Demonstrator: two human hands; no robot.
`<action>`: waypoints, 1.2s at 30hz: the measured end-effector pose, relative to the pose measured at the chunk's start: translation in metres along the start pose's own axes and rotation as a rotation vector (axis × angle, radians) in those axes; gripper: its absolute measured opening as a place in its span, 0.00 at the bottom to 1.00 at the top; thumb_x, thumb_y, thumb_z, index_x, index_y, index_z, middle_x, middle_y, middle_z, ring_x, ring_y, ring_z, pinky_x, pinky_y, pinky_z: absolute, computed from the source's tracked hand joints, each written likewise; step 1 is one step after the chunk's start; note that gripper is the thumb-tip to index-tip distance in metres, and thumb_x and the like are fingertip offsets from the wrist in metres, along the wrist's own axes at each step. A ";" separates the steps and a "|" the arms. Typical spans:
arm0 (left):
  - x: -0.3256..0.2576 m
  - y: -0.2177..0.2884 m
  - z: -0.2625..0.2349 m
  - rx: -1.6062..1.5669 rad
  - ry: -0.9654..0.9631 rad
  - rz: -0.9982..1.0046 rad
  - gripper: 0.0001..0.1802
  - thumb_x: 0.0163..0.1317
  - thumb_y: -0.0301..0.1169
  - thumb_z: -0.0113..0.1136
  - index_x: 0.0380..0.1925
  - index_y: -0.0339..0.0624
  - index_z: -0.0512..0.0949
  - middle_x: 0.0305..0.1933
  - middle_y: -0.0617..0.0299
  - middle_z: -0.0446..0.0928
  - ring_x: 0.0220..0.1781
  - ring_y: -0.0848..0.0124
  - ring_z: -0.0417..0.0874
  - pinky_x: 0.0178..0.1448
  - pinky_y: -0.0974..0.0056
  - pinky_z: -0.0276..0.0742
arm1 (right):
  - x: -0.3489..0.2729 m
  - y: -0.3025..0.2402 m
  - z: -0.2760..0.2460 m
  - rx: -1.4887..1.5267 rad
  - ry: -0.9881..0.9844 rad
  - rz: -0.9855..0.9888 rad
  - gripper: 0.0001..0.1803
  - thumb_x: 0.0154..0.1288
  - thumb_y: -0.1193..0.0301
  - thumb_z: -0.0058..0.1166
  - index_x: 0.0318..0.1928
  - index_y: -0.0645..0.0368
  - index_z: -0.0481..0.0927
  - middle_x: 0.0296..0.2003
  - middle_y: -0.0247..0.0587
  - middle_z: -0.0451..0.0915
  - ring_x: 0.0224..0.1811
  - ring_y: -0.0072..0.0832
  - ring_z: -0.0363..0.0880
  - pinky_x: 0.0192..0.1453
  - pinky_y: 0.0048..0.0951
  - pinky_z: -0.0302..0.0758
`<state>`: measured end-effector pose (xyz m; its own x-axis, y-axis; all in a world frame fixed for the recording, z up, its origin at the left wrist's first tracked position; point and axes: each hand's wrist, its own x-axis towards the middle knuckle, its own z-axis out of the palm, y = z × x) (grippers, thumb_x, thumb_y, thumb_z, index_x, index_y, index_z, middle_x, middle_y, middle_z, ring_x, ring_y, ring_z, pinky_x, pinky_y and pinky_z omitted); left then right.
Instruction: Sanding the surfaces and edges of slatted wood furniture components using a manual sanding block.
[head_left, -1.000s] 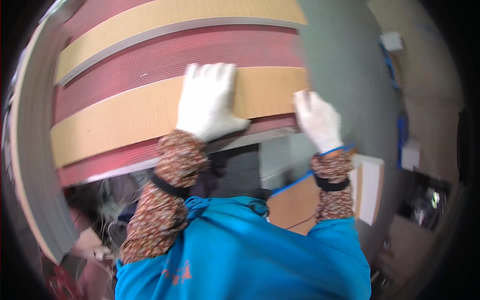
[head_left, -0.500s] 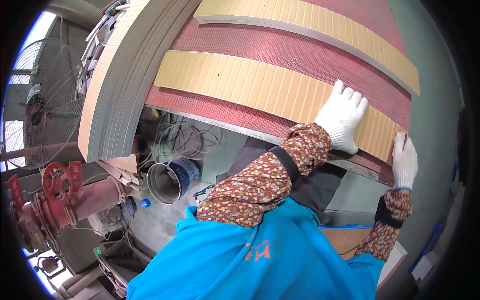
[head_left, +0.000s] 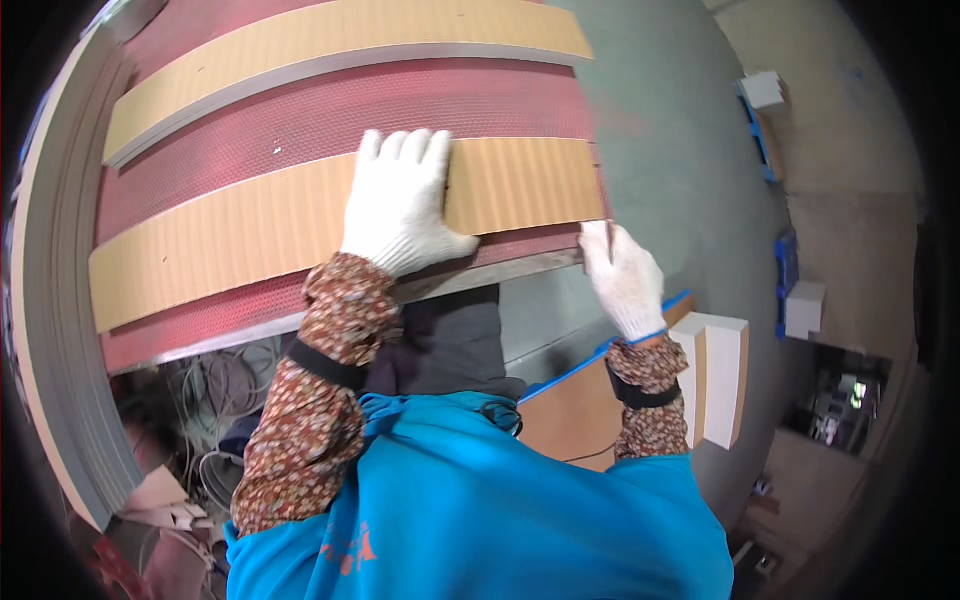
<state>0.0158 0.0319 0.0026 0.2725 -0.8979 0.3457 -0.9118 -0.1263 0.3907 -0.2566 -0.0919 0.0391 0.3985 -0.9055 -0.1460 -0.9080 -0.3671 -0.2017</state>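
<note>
A long tan grooved board (head_left: 240,228) lies across the red textured table top (head_left: 330,118). My left hand (head_left: 400,205), in a white knit glove, rests flat on the board with its fingers stretched toward the far side and the thumb apart. At the board's near right corner is my right hand (head_left: 622,275), gloved too. Its fingers and thumb are closed together; whether something small is pinched there is hidden. Farther back lies a second tan board strip (head_left: 340,42), thicker at its pale near edge.
A tall stack of long boards (head_left: 65,270) stands along the table's left side. Tangled hoses (head_left: 225,385) lie on the floor below. To my right are a blue-edged brown panel (head_left: 570,420) and white blocks (head_left: 722,380). Blue pallets (head_left: 785,270) with white stacks stand farther right.
The view has swung to the right, so the fan and red pipe are no longer seen. My right hand has moved from the board's end to its near corner; my left stays flat on the board.
</note>
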 end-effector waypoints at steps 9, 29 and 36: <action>0.003 0.005 0.007 0.072 -0.023 0.021 0.58 0.38 0.58 0.82 0.68 0.35 0.74 0.63 0.50 0.78 0.70 0.52 0.77 0.84 0.42 0.58 | 0.002 0.010 -0.006 0.002 0.124 -0.118 0.27 0.83 0.46 0.51 0.41 0.59 0.83 0.29 0.62 0.87 0.35 0.62 0.88 0.40 0.62 0.80; 0.002 0.004 0.007 0.064 -0.042 0.017 0.59 0.38 0.57 0.82 0.69 0.33 0.73 0.65 0.47 0.77 0.72 0.50 0.76 0.85 0.40 0.56 | 0.131 -0.040 -0.012 -0.100 0.091 -0.214 0.31 0.84 0.47 0.39 0.46 0.61 0.87 0.42 0.66 0.89 0.48 0.64 0.90 0.56 0.62 0.83; 0.004 0.006 -0.001 0.043 -0.180 -0.046 0.64 0.41 0.57 0.81 0.75 0.32 0.68 0.71 0.42 0.74 0.79 0.45 0.71 0.90 0.36 0.51 | 0.090 -0.028 -0.015 -0.101 0.015 -0.171 0.34 0.84 0.45 0.39 0.48 0.63 0.86 0.45 0.67 0.88 0.51 0.64 0.88 0.57 0.60 0.82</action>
<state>0.0121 0.0282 0.0075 0.2578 -0.9514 0.1685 -0.9131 -0.1830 0.3643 -0.1970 -0.1665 0.0460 0.5465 -0.8310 -0.1037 -0.8361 -0.5343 -0.1244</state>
